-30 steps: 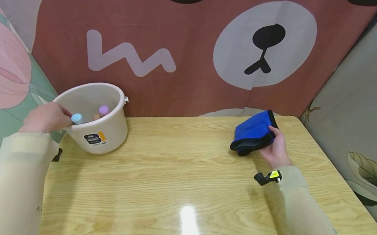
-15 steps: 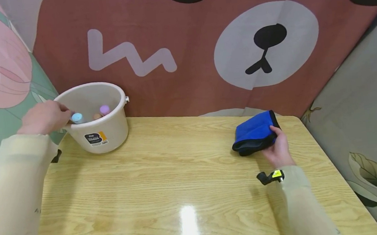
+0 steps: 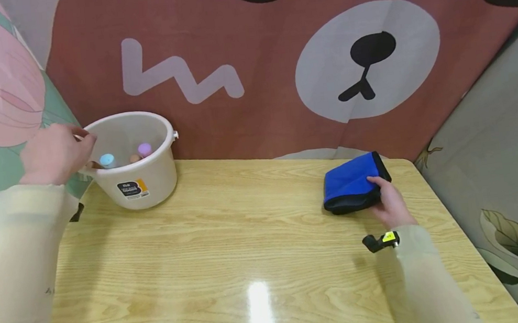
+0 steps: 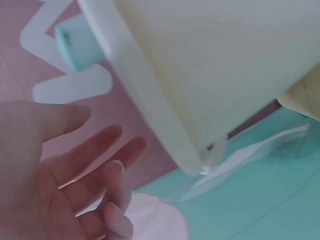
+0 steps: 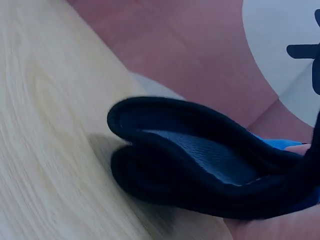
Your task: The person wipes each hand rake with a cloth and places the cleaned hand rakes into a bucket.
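Note:
My left hand [image 3: 56, 151] hovers just above the left rim of a white bucket [image 3: 154, 180]. In the left wrist view its fingers are loosely bent, with nothing between them, apart from the rim. Inside the bucket show the rounded tops of a light blue item [image 3: 108, 160], a purple item [image 3: 145, 150] and a brown item [image 3: 135, 158]; their lower parts are hidden. At the right, my right hand [image 3: 392, 204] grips a folded blue cloth [image 3: 350, 177] with black edging, thumb on top and fingers underneath. The right wrist view shows the cloth's folded black-bound layers [image 5: 200, 155].
The wooden table [image 3: 229, 238] spreads between the two hands, with a bright light reflection near its front. Behind it hangs a reddish-brown printed curtain [image 3: 272, 102]. Patterned fabric also closes off the left and right sides.
My left hand has risen from inside the bucket's left rim, uncovering another brown top there. My right hand has shifted slightly right with the blue cloth.

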